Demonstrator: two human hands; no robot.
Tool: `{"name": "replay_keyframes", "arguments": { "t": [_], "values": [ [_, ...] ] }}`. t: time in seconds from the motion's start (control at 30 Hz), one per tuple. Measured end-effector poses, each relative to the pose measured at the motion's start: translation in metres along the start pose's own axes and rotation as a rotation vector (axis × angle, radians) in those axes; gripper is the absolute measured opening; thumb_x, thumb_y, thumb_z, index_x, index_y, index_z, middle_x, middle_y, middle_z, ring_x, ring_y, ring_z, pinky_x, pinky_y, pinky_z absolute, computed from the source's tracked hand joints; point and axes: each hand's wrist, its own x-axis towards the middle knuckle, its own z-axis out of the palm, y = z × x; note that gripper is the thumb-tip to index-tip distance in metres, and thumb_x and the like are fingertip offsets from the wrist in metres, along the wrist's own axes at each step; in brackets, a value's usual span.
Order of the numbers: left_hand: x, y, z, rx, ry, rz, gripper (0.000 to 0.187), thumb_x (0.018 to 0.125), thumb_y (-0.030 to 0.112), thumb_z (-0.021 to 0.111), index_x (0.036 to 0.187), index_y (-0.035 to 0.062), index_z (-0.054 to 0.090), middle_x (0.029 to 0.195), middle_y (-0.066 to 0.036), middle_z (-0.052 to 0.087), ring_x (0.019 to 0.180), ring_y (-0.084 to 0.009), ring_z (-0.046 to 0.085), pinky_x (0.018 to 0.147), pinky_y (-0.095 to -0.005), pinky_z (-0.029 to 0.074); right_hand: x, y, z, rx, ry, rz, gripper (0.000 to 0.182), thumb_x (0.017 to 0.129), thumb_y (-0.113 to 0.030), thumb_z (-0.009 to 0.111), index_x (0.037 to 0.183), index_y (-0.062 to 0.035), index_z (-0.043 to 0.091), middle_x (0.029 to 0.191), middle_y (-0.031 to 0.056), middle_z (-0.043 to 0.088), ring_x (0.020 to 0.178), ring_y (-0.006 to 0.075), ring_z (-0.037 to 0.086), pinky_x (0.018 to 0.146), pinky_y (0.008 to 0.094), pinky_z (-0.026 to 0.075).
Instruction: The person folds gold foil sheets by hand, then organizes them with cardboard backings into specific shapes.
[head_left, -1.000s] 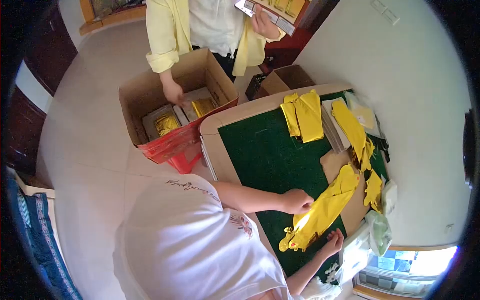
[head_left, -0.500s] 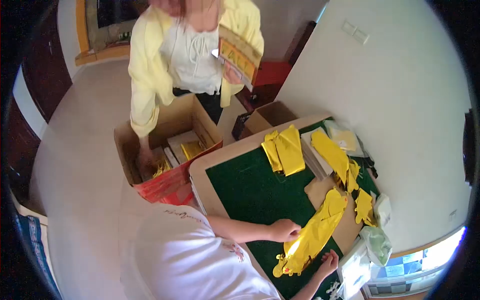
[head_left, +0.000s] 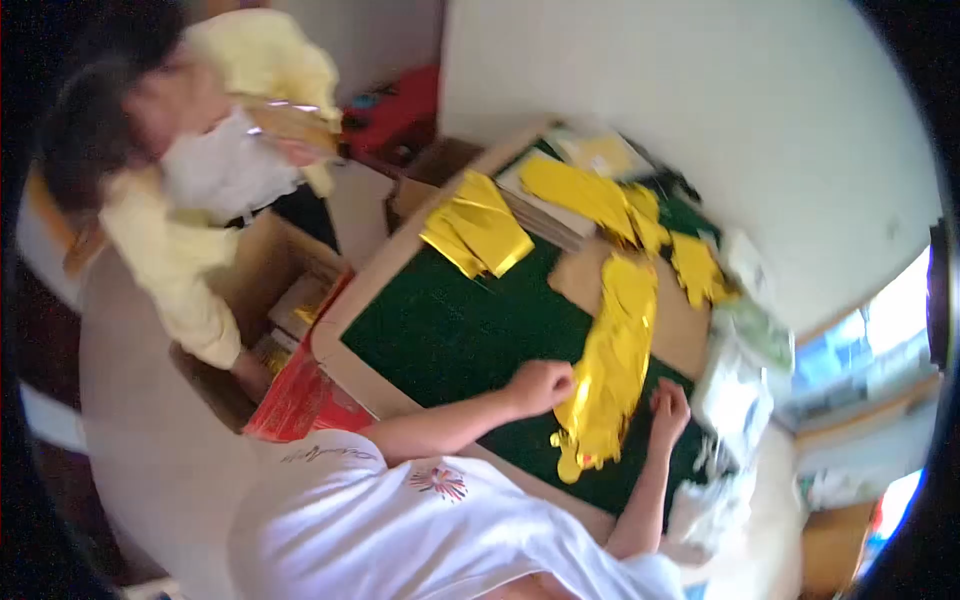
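A long, crinkled yellow foil piece (head_left: 610,360) lies flat across the green-topped table (head_left: 460,320). My left hand (head_left: 540,388) is closed at its left edge, with the fingertips touching or very near the foil. To the right of the foil, a little apart from it, my right hand (head_left: 672,408) has its fingers curled together. Whatever either hand pinches, if anything, is too small or blurred to tell.
Folded yellow foil (head_left: 478,225) lies at the table's far left. More foil pieces (head_left: 575,190) rest on a stack behind. Plastic bags (head_left: 735,390) line the right edge. At left, another person in a yellow jacket (head_left: 165,250) reaches into a cardboard box (head_left: 265,245).
The view has swung right, so the table and the other person appear further left. My hands remain on either side of the foil. The other person leans lower, one arm still in the box.
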Motion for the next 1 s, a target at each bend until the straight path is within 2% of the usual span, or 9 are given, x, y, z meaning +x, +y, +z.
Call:
{"name": "replay_keyframes", "arguments": {
  "t": [0.07,0.13,0.23,0.3,0.5,0.57,0.67,0.77,1.0],
  "values": [
    [0.000,0.003,-0.002,0.018,-0.027,-0.054,0.021,0.083,0.018,0.062,0.069,0.0039,0.055,0.062,-0.012,0.059,0.054,-0.0257,0.059,0.051,-0.0364,0.045,-0.001,0.002,-0.003,0.005,0.007,0.056,0.016,0.092,-0.003,0.049,0.099,-0.0005,0.064,0.079,0.0033,0.062,0.064,0.0081,0.053,0.057,0.0208,0.043],
    [0.002,0.010,-0.005,0.039,-0.010,0.010,0.024,0.085,0.018,0.062,0.069,0.0029,0.053,0.061,-0.012,0.057,0.052,-0.0225,0.058,0.049,-0.0341,0.044,-0.002,-0.005,-0.003,-0.016,0.014,0.064,0.018,0.092,-0.002,0.048,0.099,-0.0014,0.065,0.078,0.0032,0.062,0.066,0.0078,0.054,0.059,0.0200,0.044],
    [0.005,0.015,-0.010,0.048,-0.078,-0.048,0.024,0.086,0.016,0.062,0.069,0.0017,0.053,0.060,-0.011,0.057,0.052,-0.0193,0.058,0.048,-0.0321,0.043,-0.005,-0.012,0.000,0.002,-0.002,0.074,0.019,0.092,-0.002,0.047,0.100,-0.0015,0.065,0.076,0.0031,0.062,0.066,0.0073,0.055,0.060,0.0197,0.045],
    [0.004,0.015,-0.009,-0.024,-0.086,-0.117,0.022,0.083,0.015,0.063,0.068,0.0035,0.053,0.063,-0.013,0.059,0.058,-0.0278,0.061,0.051,-0.0363,0.045,-0.005,-0.010,0.001,-0.002,0.003,0.085,0.018,0.092,-0.003,0.048,0.100,-0.0012,0.065,0.077,0.0029,0.062,0.066,0.0068,0.055,0.060,0.0198,0.046],
    [0.008,0.017,-0.015,-0.016,-0.090,-0.130,0.024,0.083,0.015,0.063,0.067,0.0024,0.051,0.061,-0.012,0.058,0.055,-0.0269,0.059,0.050,-0.0348,0.044,-0.005,-0.016,0.002,-0.036,-0.023,0.073,0.020,0.093,-0.003,0.047,0.100,-0.0003,0.065,0.079,0.0027,0.062,0.067,0.0069,0.055,0.061,0.0202,0.046],
    [0.010,0.018,-0.018,0.038,-0.076,-0.083,0.023,0.086,0.013,0.063,0.070,0.0008,0.052,0.058,-0.008,0.056,0.049,-0.0155,0.054,0.047,-0.0279,0.041,-0.005,-0.016,-0.001,-0.059,-0.022,0.095,0.020,0.093,-0.003,0.047,0.100,-0.0003,0.065,0.079,0.0029,0.063,0.067,0.0069,0.055,0.061,0.0203,0.046],
    [0.011,0.016,-0.017,0.041,-0.068,-0.105,0.023,0.086,0.015,0.062,0.070,0.0013,0.053,0.059,-0.009,0.057,0.051,-0.0179,0.057,0.048,-0.0305,0.043,-0.001,-0.008,-0.005,-0.090,-0.034,0.092,0.021,0.092,-0.003,0.047,0.103,-0.0013,0.065,0.082,0.0041,0.064,0.069,0.0085,0.056,0.062,0.0213,0.047],
    [0.010,0.006,-0.015,0.035,-0.053,-0.061,0.021,0.084,0.017,0.063,0.071,0.0034,0.054,0.062,-0.011,0.058,0.055,-0.0245,0.060,0.050,-0.0347,0.044,0.000,0.000,-0.006,-0.081,-0.049,0.131,0.020,0.092,-0.004,0.050,0.105,-0.0019,0.064,0.085,0.0046,0.064,0.072,0.0094,0.057,0.065,0.0223,0.047],
    [0.008,-0.005,-0.009,0.020,-0.009,-0.054,0.026,0.082,0.021,0.063,0.065,0.0048,0.051,0.062,-0.012,0.058,0.058,-0.0304,0.060,0.051,-0.0408,0.044,0.011,0.025,-0.020,-0.195,-0.089,0.004,0.020,0.093,-0.004,0.049,0.106,-0.0017,0.064,0.083,0.0049,0.063,0.069,0.0090,0.054,0.059,0.0216,0.045]
  ]
}}
